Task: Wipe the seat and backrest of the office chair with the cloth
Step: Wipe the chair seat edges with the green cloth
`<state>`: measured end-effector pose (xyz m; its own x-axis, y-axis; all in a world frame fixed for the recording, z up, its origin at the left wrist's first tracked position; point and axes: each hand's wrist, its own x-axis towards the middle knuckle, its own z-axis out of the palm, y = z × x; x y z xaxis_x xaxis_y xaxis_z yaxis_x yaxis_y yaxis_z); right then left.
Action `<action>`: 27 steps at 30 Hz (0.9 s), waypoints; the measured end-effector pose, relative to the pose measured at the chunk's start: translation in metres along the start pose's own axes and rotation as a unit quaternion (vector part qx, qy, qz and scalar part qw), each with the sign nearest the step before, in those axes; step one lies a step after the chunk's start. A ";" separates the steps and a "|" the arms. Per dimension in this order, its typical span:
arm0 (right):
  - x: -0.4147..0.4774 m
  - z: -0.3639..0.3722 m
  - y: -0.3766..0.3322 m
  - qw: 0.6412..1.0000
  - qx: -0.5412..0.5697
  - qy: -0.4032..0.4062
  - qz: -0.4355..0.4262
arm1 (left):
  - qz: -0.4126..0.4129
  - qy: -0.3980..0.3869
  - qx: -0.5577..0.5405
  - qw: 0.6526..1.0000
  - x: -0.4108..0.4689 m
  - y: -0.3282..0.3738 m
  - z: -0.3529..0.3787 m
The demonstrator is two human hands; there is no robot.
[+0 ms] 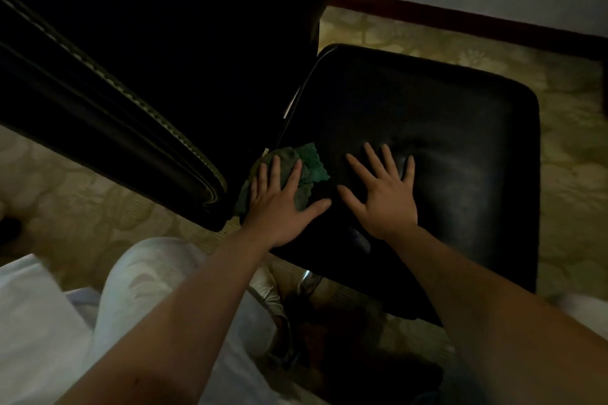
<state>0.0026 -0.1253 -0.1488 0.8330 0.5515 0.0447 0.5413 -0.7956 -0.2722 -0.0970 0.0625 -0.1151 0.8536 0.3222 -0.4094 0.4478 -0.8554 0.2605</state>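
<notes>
Here, left hand (283, 204), flat, pressed cloth (311, 163) onto seat (460, 158) at nine o'clock, beside backrest (131, 76); right hand (381, 194), splayed and empty, probably steadied it.

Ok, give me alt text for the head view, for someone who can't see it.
The left hand presses a green cloth flat on the black office chair seat near the backrest, while the right hand rests open on the seat. Patterned carpet lies beneath.
</notes>
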 end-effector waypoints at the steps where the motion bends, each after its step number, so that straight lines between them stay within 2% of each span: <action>1: 0.000 0.000 0.000 1.000 0.002 -0.001 -0.001 | 0.002 0.000 -0.001 1.000 0.000 -0.001 0.000; 16: -0.001 0.003 0.000 1.000 -0.011 0.015 -0.003 | 0.021 -0.002 -0.050 0.999 -0.003 -0.004 -0.003; 27: -0.001 0.004 0.006 1.000 0.002 0.023 -0.017 | 0.012 0.021 -0.010 1.000 -0.006 0.003 0.003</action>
<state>0.0047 -0.1298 -0.1547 0.8191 0.5654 0.0971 0.5681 -0.7758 -0.2746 -0.1012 0.0565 -0.1144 0.8743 0.3197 -0.3652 0.4326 -0.8546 0.2873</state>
